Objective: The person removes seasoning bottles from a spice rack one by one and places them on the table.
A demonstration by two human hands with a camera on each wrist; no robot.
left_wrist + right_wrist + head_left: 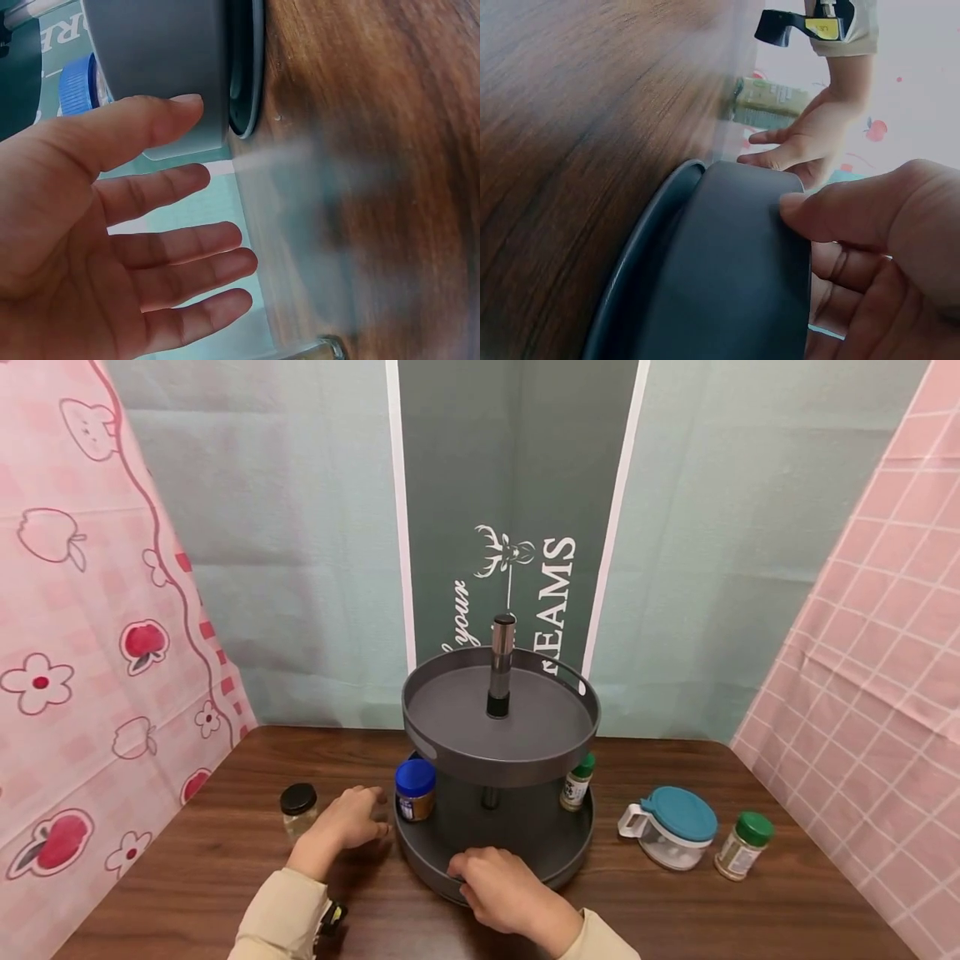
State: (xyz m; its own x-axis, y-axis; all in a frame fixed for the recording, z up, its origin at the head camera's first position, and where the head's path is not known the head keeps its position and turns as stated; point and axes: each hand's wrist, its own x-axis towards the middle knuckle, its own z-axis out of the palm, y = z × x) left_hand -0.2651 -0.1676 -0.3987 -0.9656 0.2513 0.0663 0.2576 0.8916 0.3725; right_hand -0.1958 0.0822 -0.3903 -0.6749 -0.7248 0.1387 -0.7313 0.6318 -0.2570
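Observation:
A dark grey two-tier turntable stands on the wooden table, its upper tray (450, 702) bare around a metal post (501, 668). My right hand (498, 889) grips the front rim of the lower tray (480, 839); in the right wrist view the thumb (802, 214) lies outside the wall (727, 255) with the fingers behind it. My left hand (348, 822) holds nothing, its fingers (187, 244) spread beside the tray's left side. On the lower tray sit a blue-lidded jar (416, 789) at left and a green-capped spice jar (576, 785) at right.
Beyond my left hand stands a black-lidded glass jar (298, 802), partly hidden by that hand. Right of the turntable are a clear container with a teal lid (678, 814) and a white handle, and another green-capped spice jar (744, 845). Curtains (300, 568) hang around the table.

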